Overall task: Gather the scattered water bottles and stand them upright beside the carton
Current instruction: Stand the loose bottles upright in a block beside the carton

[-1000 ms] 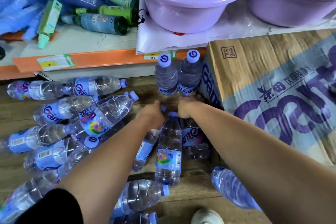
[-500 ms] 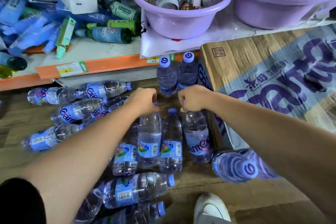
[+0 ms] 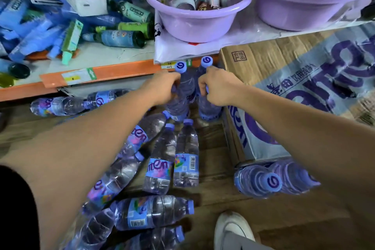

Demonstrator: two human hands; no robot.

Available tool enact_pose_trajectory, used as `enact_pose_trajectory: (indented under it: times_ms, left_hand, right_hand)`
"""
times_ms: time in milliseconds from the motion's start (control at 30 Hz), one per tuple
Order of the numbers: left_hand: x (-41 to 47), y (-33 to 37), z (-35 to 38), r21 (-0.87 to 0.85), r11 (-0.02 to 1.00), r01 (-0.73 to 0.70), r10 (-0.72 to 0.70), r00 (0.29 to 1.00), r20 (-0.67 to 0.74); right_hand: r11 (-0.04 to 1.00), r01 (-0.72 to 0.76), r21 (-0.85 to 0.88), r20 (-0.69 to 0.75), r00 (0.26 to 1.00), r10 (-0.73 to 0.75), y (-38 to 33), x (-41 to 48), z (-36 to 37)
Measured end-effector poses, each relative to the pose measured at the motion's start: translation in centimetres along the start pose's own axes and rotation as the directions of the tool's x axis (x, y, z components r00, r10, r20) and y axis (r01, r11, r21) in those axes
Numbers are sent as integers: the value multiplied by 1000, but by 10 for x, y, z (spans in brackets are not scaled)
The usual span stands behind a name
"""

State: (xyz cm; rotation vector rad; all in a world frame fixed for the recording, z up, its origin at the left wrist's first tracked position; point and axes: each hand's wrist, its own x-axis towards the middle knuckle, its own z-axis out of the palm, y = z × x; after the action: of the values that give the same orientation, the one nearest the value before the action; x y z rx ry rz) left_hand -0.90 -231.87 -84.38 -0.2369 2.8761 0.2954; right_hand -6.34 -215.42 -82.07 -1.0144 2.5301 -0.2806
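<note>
Clear water bottles with purple caps and blue labels lie scattered over the wooden floor, several of them around one lying bottle [image 3: 186, 156]. A printed cardboard carton [image 3: 294, 95] stands on the right. Two upright bottles [image 3: 180, 67] stand at its far left corner, against the shelf. My left hand [image 3: 164, 87] grips the neck of an upright bottle [image 3: 177, 107] just in front of them. My right hand [image 3: 217, 87] grips the top of another upright bottle [image 3: 209, 107] right beside the carton's side. Both caps are hidden under my fingers.
An orange-edged shelf [image 3: 97, 75] runs across the back, holding green and blue bottles, boxes and two purple basins [image 3: 198, 20]. Another upright bottle [image 3: 257, 180] stands at the carton's near corner. My white shoe [image 3: 231, 229] is at the bottom.
Both hands moved away from me with a bottle each, up to the two upright bottles by the carton. The view shifted forward.
</note>
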Motion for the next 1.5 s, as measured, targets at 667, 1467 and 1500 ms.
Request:
enact_pose_trajectory:
  times_ms: [667, 1467, 1500]
  left_hand:
    - [-6, 9, 5, -68, 990, 120, -123, 992, -36]
    - [-4, 24, 22, -206, 975, 83, -103, 991, -85]
    - [-5, 25, 23, -228, 969, 97, -117, 990, -76]
  right_hand:
    - [985, 7, -170, -59, 998, -17, 11, 16, 11]
    - [955, -58, -290, -85, 996, 34, 4, 4, 8]
    - [955, -61, -290, -87, 996, 37, 3, 2, 7]
